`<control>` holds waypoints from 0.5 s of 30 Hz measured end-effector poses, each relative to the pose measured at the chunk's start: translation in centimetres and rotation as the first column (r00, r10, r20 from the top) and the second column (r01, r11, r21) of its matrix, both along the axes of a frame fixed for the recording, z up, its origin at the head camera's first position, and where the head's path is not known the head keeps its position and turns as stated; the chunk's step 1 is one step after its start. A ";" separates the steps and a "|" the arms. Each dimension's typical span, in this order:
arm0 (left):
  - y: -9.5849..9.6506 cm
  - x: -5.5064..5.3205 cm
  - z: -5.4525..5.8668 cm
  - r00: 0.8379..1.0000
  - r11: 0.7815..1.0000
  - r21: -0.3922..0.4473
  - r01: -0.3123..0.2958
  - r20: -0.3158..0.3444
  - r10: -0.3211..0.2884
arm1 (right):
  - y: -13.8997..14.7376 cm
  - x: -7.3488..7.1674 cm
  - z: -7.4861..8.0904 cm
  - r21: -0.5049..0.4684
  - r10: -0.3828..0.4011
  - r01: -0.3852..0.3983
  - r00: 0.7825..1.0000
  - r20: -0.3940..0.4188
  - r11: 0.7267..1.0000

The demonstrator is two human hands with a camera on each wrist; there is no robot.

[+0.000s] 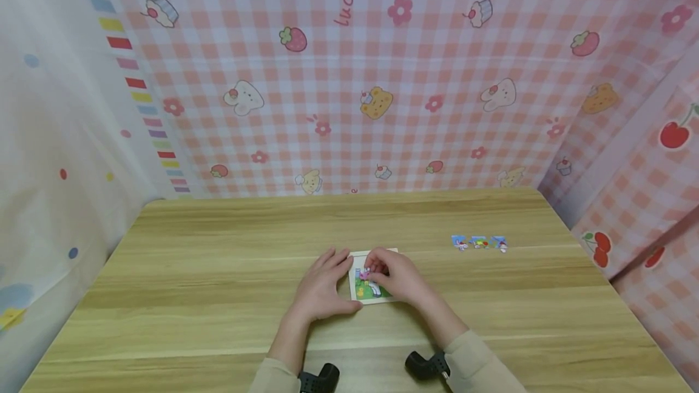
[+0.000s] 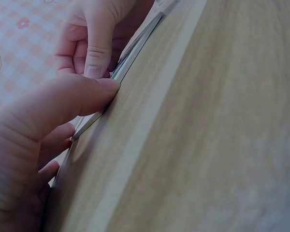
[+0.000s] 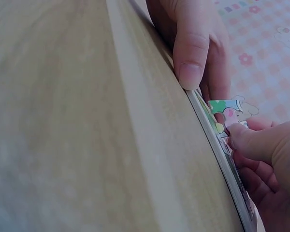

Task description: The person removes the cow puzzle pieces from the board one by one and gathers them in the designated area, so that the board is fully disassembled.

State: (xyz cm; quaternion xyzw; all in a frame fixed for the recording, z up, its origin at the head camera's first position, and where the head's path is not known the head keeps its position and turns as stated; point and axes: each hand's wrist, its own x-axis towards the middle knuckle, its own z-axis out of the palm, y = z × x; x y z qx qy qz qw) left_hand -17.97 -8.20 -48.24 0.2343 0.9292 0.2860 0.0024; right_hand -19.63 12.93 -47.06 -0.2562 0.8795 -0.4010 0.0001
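A small jigsaw board (image 1: 352, 284) with a pale rim and a colourful picture lies flat on the table between both hands. My left hand (image 1: 322, 287) is spread along its left side, the thumb at the near-left corner and the fingertips by the far-left one. In the left wrist view the left thumb (image 2: 94, 94) presses on the rim. My right hand (image 1: 401, 275) pinches a jigsaw piece (image 3: 224, 105) between thumb and fingers, tilted up over the board. Green, white and pink show on this piece. The right hand covers the board's right part.
Several loose jigsaw pieces (image 1: 479, 243) lie in a row on the wooden table (image 1: 218, 272), to the right of and beyond the board. A pink checked cloth (image 1: 349, 138) hangs behind the table. Black wrist mounts (image 1: 322, 379) show near the front edge.
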 end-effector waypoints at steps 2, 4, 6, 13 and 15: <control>0.0 0.0 0.0 1.000 1.000 -0.007 -0.001 0.003 0.001 | 0.0 0.0 0.0 -0.009 0.003 -0.003 1.000 -0.004 1.000; 0.0 0.0 0.0 1.000 1.000 -0.012 -0.002 0.004 0.002 | 0.0 0.0 -0.1 -0.010 0.011 -0.011 1.000 -0.007 1.000; 0.0 0.0 -0.1 1.000 1.000 -0.015 -0.002 0.001 0.002 | 0.1 0.0 -0.2 -0.003 0.022 -0.023 1.000 -0.013 1.000; 0.0 0.0 -0.1 1.000 1.000 -0.007 0.002 -0.009 -0.002 | 0.1 0.0 -0.3 0.014 0.037 -0.037 0.999 -0.032 0.999; 0.0 0.0 -0.1 1.000 1.000 0.000 0.000 -0.006 0.000 | 0.1 0.0 -0.3 0.003 0.031 -0.031 0.999 -0.031 1.000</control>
